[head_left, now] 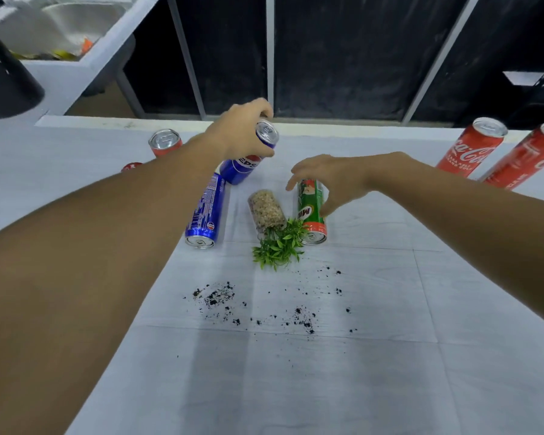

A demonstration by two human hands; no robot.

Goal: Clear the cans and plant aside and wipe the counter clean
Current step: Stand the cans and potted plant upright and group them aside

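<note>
The person is working on the first step of the task, the clearing of the cans, and the wiping is not yet begun. The landmark here is the fallen plant (274,233), a small glass pot of pebbles with green leaves, which is lying on its side on the white desk (390,372).

The left hand (242,130) is gripping the upper part of a blue Pepsi can (248,155), behind the plant and to its left; its grip is closed around this can near the top, and the can is leaning, so it seems the hand is lifting it or setting it upright. A second Pepsi can (205,211) is lying on its side just left of the plant. The right hand (330,180) is hovering over the green Milo can (310,211), which is lying just right of the plant, touching its leaves. This hand's grip is wide, the fingers spread and not yet around the can.

In front of the plant, dark soil crumbs (264,306) are lying scattered on the desk. Two red Coca-Cola cans (471,146) are standing far to the right of the plant, and another red can (165,142) is standing behind it to the left.

The next move, I think, is asking the right hand to close around the Milo can without dragging the leaves, and then to carry it aside.
</note>
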